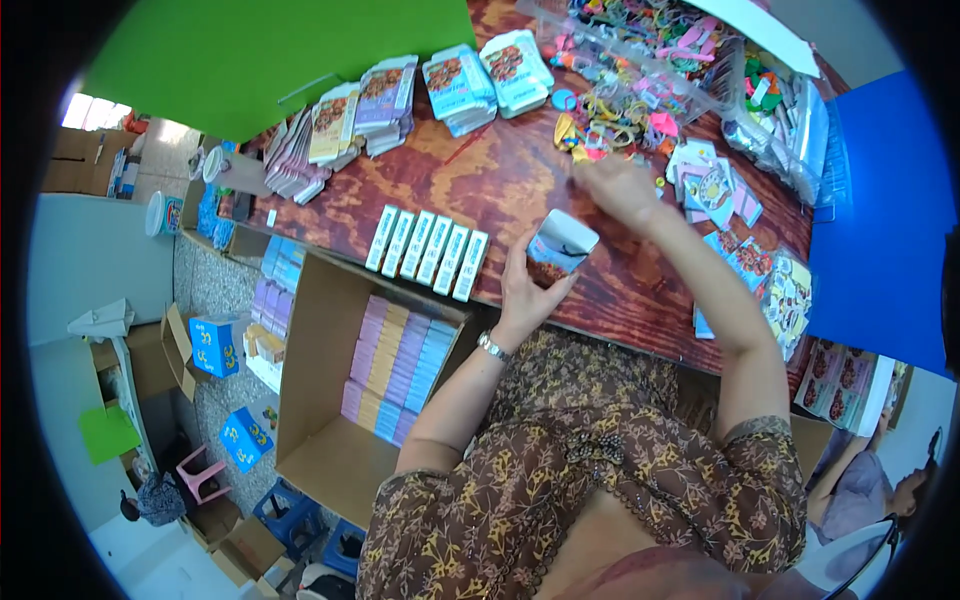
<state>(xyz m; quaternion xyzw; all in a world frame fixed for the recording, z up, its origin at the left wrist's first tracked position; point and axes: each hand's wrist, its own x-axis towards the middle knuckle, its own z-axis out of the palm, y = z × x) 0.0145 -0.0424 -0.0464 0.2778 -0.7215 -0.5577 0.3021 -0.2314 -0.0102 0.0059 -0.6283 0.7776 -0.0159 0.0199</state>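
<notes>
My left hand [524,298] is wrapped round a small printed carton [552,262], tilted with its open end up. Something dark shows at the carton's mouth, too small to make out. To the right and farther off, my right hand [622,192] is closed with its fingers bent down at the near edge of a heap of small colourful trinkets [620,115]. Whatever its fingertips hold is hidden. Left of the carton, several slim white cartons [428,252] stand in a row along the table's front edge.
Flat carton stacks [385,100] lie at the back left of the wood-patterned table [500,180]. Clear bins [770,130] of trinkets stand at back right, near loose cards [712,190]. Below left, a cardboard box [330,440] holds rows of pastel cartons. Another person [860,490] is at lower right.
</notes>
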